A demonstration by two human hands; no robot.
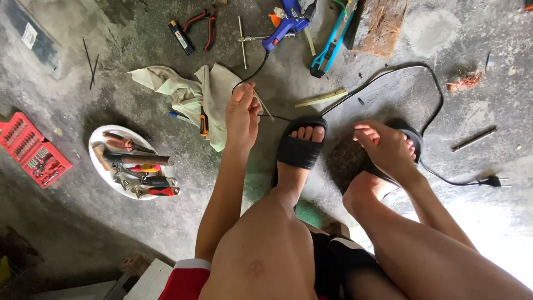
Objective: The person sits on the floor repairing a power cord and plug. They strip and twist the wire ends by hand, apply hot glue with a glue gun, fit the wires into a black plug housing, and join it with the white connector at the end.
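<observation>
down on the concrete floor (477,72), my left hand (242,114) pinches a thin metal rod (264,105); right hand (386,145) rests loosely open on my sandal (413,141). the glue gun's cord (388,72) loops close, so i might snag it.

The floor (139,233) is bare grey concrete, stained dark in patches and scuffed pale in others, with small bits of debris scattered over it. Strong light washes out the lower right, while the lower left lies in shadow. A rough brown board (383,25) rests at the top edge. White boards (150,280) show at the bottom left.
</observation>
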